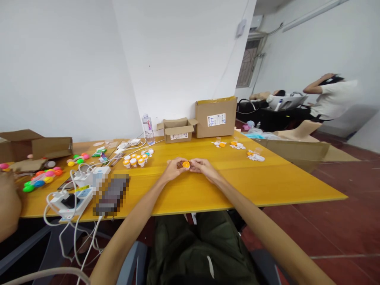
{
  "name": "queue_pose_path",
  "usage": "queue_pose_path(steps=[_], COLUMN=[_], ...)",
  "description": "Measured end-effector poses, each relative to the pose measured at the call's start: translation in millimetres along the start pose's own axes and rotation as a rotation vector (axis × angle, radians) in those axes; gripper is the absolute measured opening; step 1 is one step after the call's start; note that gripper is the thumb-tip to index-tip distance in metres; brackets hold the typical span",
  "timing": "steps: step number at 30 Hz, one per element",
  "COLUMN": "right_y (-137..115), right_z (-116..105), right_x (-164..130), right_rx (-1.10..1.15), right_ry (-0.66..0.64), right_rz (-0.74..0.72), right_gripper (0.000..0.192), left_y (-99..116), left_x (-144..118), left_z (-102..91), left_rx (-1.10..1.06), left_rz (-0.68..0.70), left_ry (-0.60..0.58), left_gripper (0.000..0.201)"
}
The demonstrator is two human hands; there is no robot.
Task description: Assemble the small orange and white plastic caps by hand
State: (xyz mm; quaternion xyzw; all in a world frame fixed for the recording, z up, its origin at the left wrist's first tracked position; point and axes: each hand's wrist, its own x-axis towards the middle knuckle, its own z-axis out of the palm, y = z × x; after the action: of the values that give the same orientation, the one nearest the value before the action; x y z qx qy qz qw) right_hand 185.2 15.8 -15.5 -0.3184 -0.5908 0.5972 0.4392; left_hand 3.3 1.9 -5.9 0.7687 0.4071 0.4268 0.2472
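Above the middle of the table, my left hand (175, 169) is closed around a small round orange and white plastic piece (186, 164), its orange face turned up. My right hand (205, 169) meets it from the right, fingertips pinched at the piece's edge. To the left of my hands stands a cluster of small white cups with orange rims (135, 160). Small white and orange parts lie in loose groups to the right: one pile (219, 143), another (237, 145) and a third (255, 156).
An open small carton (177, 130), a larger closed carton (216, 118) and a water bottle (148, 130) line the wall. Leftward are a phone (113, 196), a corded power strip (86, 194) and colourful balls (47, 176). Another person's arm (8, 202) reaches in at far left.
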Motion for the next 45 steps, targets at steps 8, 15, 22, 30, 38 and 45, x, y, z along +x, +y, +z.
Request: queue_pose_path(steps=[8,15,22,30,38,45], right_y=[-6.8,-2.8,8.9,9.7,4.4,0.7], right_z=[3.8,4.1,-5.7,-1.5,1.1,3.1], right_x=[-2.9,-2.5,6.9,6.7,17.5,23.9], right_rx=[0.165,0.056,-0.179,-0.777,-1.001,-1.057], right_ry=[0.023,0.004,0.199,0.222,0.039,-0.063], right_rz=[0.151,0.091,-0.075,-0.282,-0.34,-0.362], right_gripper=[0.014,0.014,0.012,0.016,0.029,0.029], left_y=[-1.2,-1.2,-8.6,-16.6,-18.8,-1.3], left_x=[-1.1,-2.1,-4.4,-4.6,-6.3,-10.5], left_z=[1.8,0.3,0.7,1.9,0.4,-9.4], left_rx=[-0.012,0.01,0.098,0.061,0.048,0.221], left_rz=[0.008,-0.022,-0.071,-0.073,-0.038,0.063], left_ry=[0.006,-0.023,-0.054,-0.049,-0.078,-0.07], left_gripper=[0.023,0.025,0.023,0.028,0.04,0.035])
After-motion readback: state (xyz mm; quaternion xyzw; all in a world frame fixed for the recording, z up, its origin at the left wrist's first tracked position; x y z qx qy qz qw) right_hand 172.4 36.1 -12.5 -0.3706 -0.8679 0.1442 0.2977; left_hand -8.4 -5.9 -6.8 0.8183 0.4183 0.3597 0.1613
